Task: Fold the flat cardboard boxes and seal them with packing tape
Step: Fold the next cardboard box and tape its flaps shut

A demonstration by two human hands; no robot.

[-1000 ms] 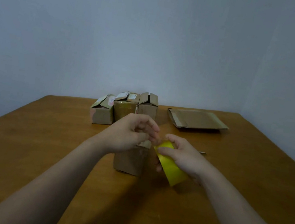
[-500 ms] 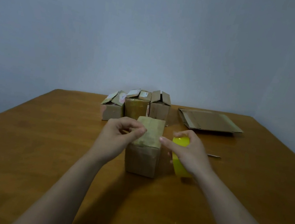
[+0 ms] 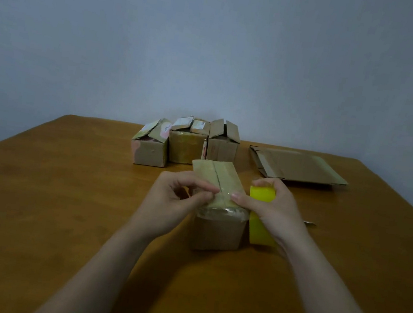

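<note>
Small cardboard box stands upright near mid-tabletop, dead ahead at 12 o'clock from the person. Top flaps are closed and meet at a centre seam. A glossy band of tape wraps over the near top edge and down the front face.

Left hand comes in from 9 o'clock of the box. Its fingers are curled, thumb and forefinger pinched together at the box's near top edge, right by the seam.

Right hand is at 3 o'clock, fingers clamped round a yellow tape roll that stands on edge, touching the box's right side. The thumb tip reaches across onto the box top near the seam, close to the left thumb; cannot tell whether the two touch.

Three folded boxes sit in a row at about 11 o'clock, side by side, flaps part raised, some with pale labels.

Flat cardboard stack lies at about 1 o'clock, well apart from the row.

Small thin object lies just beyond the right wrist at 3 o'clock; too small to identify.

Tabletop is brown wood. Plain grey-blue wall stands behind.
</note>
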